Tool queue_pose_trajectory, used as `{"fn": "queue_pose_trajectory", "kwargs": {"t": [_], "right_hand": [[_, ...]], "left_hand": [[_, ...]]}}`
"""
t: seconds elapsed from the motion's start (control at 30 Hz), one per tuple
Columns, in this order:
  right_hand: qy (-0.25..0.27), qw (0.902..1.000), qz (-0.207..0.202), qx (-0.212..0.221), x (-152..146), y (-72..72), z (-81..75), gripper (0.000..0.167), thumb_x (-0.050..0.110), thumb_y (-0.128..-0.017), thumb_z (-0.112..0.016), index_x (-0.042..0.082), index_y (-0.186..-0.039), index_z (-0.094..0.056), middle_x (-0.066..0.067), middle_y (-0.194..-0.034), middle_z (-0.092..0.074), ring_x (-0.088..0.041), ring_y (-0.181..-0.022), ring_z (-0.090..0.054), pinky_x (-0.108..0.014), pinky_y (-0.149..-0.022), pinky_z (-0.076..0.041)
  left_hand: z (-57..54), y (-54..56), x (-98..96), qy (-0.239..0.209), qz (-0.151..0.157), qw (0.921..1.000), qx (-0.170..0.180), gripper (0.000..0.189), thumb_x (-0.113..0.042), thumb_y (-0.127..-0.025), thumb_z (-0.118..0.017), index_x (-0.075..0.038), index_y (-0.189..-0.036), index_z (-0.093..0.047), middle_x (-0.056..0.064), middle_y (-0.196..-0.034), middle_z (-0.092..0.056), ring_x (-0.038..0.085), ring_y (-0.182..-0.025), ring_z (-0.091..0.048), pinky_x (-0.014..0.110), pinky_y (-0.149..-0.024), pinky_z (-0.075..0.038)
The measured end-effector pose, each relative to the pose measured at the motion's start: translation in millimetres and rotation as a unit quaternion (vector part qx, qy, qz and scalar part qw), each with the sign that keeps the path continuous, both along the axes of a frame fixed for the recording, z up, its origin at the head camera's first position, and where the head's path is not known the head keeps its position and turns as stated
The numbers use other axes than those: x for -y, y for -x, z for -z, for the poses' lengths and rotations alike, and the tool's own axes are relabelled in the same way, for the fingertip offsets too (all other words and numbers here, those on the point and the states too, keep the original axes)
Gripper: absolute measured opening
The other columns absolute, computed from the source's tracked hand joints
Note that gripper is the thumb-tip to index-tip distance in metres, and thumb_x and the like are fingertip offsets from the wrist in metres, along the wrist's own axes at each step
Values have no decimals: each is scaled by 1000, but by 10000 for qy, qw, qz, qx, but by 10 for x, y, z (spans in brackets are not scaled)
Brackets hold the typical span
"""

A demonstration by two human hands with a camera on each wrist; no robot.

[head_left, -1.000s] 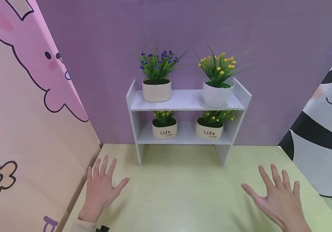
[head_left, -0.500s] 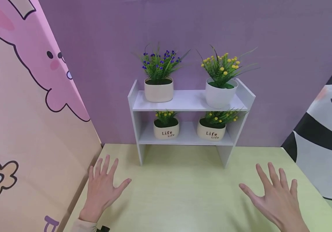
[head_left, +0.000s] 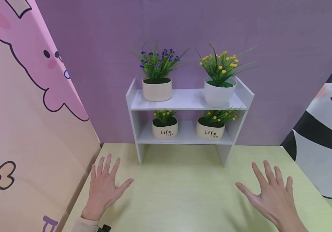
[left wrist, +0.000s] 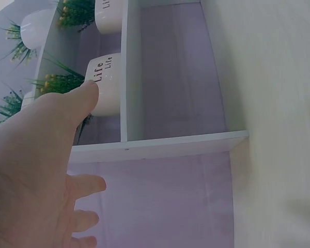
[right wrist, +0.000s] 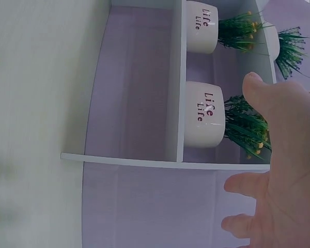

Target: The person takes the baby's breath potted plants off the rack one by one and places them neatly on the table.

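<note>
Before the white two-level shelf (head_left: 187, 99), flat so four pale rounded flowerpots (head_left: 157, 91) stood steady, left hand (head_left: 103, 190) and right hand (head_left: 273, 196) spread wide, empty.

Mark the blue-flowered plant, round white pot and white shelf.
Blue-flowered plant (head_left: 156, 71): head view, middle of its foliage.
Round white pot (head_left: 219, 96): head view, front wall.
White shelf (head_left: 187, 98): head view, bare upper board.
</note>
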State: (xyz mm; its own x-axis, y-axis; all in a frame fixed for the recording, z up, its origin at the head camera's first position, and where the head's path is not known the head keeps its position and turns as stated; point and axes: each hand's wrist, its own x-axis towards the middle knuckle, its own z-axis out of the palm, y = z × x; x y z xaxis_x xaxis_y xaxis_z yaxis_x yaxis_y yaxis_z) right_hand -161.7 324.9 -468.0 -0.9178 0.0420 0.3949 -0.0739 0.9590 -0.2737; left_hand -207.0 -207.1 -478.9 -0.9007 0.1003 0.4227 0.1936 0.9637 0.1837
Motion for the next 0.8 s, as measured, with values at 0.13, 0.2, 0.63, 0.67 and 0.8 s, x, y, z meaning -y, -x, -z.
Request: {"fn": "queue_pose_trajectory", "kwargs": {"t": [0.13,0.2,0.63,0.67,0.8], "right_hand": [[10,10000,-3,-2,26,18,-34,95,68,-93,-69,9,-163,-42,-33,-170,-27,-65,-150,-23,-88,-114,-3],[7,10000,0,-9,35,22,-50,95,67,-92,-69,9,-162,-42,-33,-169,-28,-65,-149,-24,-88,-113,-5],[142,9992,-130,-357,63,87,-114,92,61,-92,-73,6,-160,-44,-37,-164,-32,-62,-146,-29,-87,-113,-9],[193,9988,-162,-414,68,93,-124,91,60,-92,-73,6,-160,-44,-37,-164,-33,-61,-146,-30,-87,-114,-10],[428,9963,-321,-666,79,121,-174,83,51,-95,-74,5,-158,-47,-36,-163,-37,-61,-145,-34,-84,-117,-13]], "left_hand": [[40,-1,0,62,-17,10000,-69,92,-71,-89,-68,-13,-159,-53,22,-172,-35,48,-158,-29,71,-125,-19],[63,-2,1,82,-18,9999,-77,92,-71,-89,-68,-13,-158,-53,22,-171,-35,48,-158,-30,71,-125,-21],[79,68,-32,7,58,9996,-260,90,-67,-90,-69,-12,-159,-52,23,-171,-36,48,-156,-33,71,-124,-23],[82,73,-37,-27,70,9996,-264,89,-67,-90,-70,-12,-159,-52,22,-171,-36,48,-156,-34,71,-124,-23],[106,101,-66,-110,156,9994,-302,85,-63,-92,-71,-14,-158,-53,22,-170,-38,48,-154,-37,71,-122,-27]]}}
